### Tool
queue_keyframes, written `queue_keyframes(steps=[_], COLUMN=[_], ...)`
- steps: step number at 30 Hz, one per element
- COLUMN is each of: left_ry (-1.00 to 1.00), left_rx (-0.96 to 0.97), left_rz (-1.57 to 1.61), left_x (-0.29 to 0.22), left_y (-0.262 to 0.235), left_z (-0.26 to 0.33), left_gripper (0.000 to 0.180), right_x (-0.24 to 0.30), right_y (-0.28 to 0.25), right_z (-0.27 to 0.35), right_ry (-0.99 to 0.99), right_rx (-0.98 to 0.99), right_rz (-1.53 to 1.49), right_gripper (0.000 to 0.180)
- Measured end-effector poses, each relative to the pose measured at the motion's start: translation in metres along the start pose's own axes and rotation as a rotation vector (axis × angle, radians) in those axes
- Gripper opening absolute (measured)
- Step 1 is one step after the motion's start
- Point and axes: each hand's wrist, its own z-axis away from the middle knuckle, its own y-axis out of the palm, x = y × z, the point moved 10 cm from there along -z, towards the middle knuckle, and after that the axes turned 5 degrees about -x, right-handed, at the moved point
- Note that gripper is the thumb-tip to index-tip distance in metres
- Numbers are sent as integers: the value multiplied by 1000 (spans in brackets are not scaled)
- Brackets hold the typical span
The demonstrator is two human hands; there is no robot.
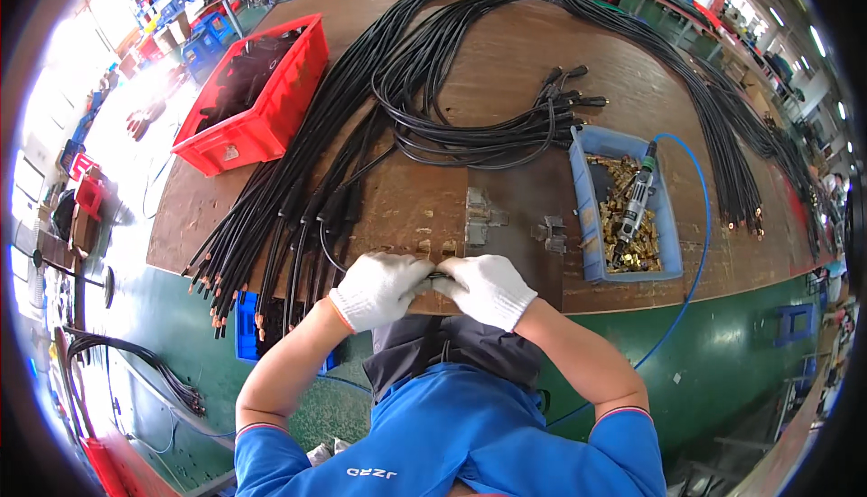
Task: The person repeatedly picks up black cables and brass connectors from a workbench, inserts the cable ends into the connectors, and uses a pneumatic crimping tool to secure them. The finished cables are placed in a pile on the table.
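Observation:
Both hands, in white knit gloves, meet at the table's front edge. My left hand (379,287) is closed around a black cable (329,251), which curves into it from the bundle on the left. Close beside it, my right hand (486,287) pinches the same dark piece, a little of which shows between the fingertips. The cable's end is hidden by the gloves. Left of my hands lies a thick bundle of black cables (348,90), many with bare copper ends pointing toward me. Some carry black sleeves near those ends.
A red bin (244,140) with black parts stands at the back left. On the right, a blue bin (589,217) holds brass fittings and a pneumatic screwdriver (638,199) on a blue hose (703,226). Clear plastic pieces (483,212) lie ahead. More cables (722,135) hang right.

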Motion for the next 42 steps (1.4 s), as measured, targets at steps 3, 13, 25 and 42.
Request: queue_keyframes(steps=[3, 13, 25, 42], left_ry=[-3, -71, -122, 194], left_rx=[15, -54, -113, -164], left_rz=[-41, -108, 24, -276], left_x=[1, 21, 6, -17], left_y=[4, -17, -25, -25], left_z=[-2, 2, -15, -8], left_gripper=[26, 31, 18, 27], right_x=[-18, -73, 31, -44], right_y=[-4, -28, -44, 23], right_z=[5, 31, 4, 10], right_ry=[235, 576, -357, 501], right_rx=[140, 186, -389, 450], right_rz=[-255, -565, 390, -952], right_gripper=[33, 21, 46, 29])
